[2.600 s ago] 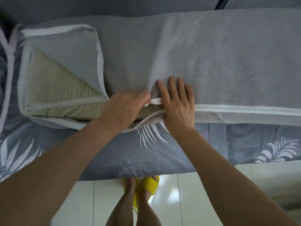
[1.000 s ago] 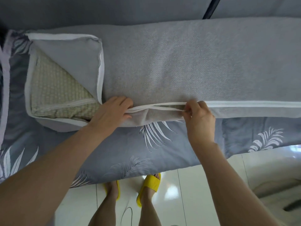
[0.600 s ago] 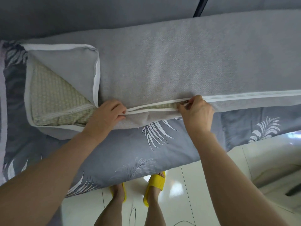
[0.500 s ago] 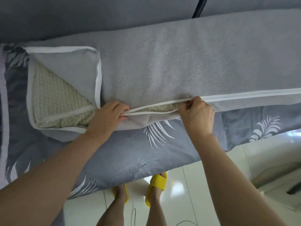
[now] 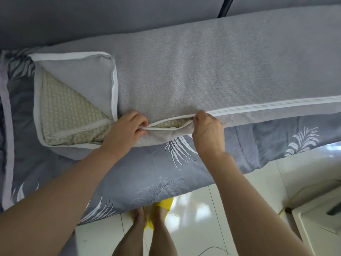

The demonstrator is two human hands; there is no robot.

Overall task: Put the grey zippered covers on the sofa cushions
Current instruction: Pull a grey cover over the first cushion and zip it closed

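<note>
A long sofa cushion lies across the view inside a grey zippered cover (image 5: 212,71). Its pale woven inner cushion (image 5: 68,108) shows at the left end, where the cover's corner flap (image 5: 83,78) is folded back. The white zipper (image 5: 276,106) runs shut along the front edge from the right up to my right hand (image 5: 206,132), which pinches at the zipper's end. My left hand (image 5: 125,132) pinches the two white zipper edges together further left. Between my hands a short gap stays open and shows the woven cushion.
The cushion rests on a blue-grey bedspread with white leaf print (image 5: 156,172). Grey sofa backs (image 5: 110,19) rise behind. Below is a glossy white tiled floor (image 5: 249,182) with my feet in yellow slippers (image 5: 166,206). A white piece of furniture (image 5: 317,215) stands at the lower right.
My right hand has moved left along the zipper, closing more of it. The open gap between my hands has grown shorter. My left hand keeps its pinch on the edges.
</note>
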